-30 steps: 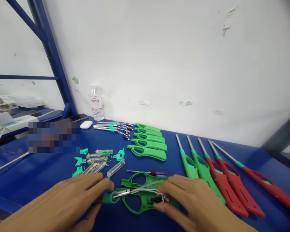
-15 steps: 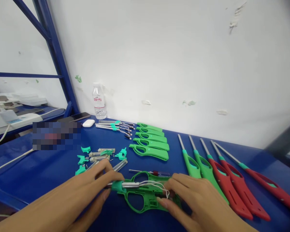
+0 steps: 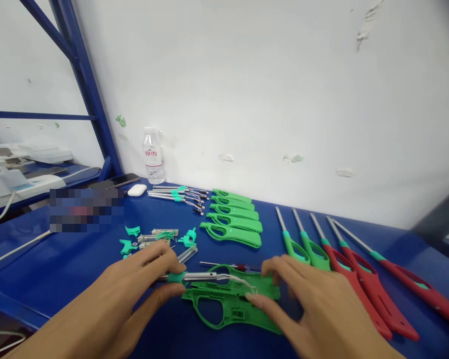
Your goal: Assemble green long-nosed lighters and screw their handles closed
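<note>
L hand (image 3: pixel 145 294) pinches the metal tube (image 3: pixel 202 276) at its teal collar (image 3: pixel 177 277); R hand (image 3: pixel 307 299) has thumb & fingers spread, thumb tip by the end of the white wires (image 3: pixel 237 279), can't tell if it nips them. Tube is over the far green half-shell (image 3: pixel 265 284), contact unclear, w/ the near half-shell (image 3: pixel 252 316) just beside it, toward the table's (image 3: pixel 78 269) near edge, btwn its L & R ends. Main risk, prob.: wires getting crushed if the tube's pressed down while they bow loosely. Too hard a pull might tug one out. Tube could roll if the L pinch slackens. Screwdriver (image 3: pixel 243 268) & clear reservoir (image 3: pixel 187 255) lie close, so a careless knuckle may knock them.
</note>
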Action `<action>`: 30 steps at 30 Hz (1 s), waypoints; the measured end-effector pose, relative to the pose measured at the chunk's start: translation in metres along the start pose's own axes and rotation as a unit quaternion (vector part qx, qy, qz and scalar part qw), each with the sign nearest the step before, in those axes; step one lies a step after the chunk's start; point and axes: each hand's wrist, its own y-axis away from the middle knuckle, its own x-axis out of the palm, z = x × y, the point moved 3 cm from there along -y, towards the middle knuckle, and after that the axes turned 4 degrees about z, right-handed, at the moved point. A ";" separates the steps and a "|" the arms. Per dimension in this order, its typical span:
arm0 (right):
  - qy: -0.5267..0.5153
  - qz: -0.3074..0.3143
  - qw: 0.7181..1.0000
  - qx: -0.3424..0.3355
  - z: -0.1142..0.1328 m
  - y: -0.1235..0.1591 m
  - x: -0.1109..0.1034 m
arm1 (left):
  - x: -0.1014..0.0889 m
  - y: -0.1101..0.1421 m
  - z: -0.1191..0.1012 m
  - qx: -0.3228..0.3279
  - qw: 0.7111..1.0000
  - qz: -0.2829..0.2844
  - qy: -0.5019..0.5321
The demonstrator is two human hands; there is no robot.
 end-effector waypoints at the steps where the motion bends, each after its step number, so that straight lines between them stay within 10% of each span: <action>1: 0.010 -0.031 0.999 0.003 0.000 -0.001 -0.005 | -0.002 -0.004 -0.004 0.019 1.000 0.003 0.015; 13: -0.099 -0.065 0.981 -0.151 0.024 -0.001 0.005 | 0.004 -0.006 -0.038 0.112 0.986 0.034 0.119; 30: -0.091 -0.103 0.978 -0.156 0.029 -0.001 0.000 | 0.004 -0.016 -0.057 0.190 0.980 -0.033 0.049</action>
